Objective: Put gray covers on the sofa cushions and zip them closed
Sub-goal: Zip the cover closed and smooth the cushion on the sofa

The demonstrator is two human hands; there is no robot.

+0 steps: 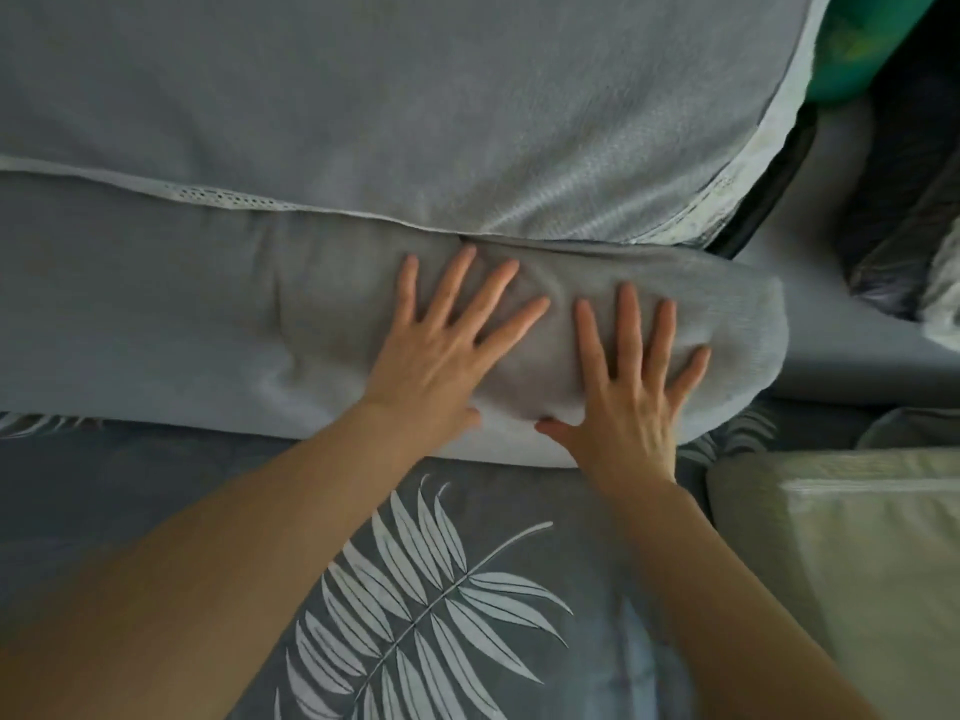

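Left hand (441,345) and right hand (631,376) side by side, fingers spread flat, both pressing the gray cushion (260,324); cushion lies across mid-scene, far edge under a lace-trimmed cover (415,122), near edge on leaf-print fabric (441,589), pale cushion (852,563) near right

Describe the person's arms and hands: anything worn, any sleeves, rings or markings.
Both forearms are bare, with no sleeves in view. The left hand and right hand wear no gloves, and no rings, watch or bracelets show. Nails look short and unpainted. No markings are visible.
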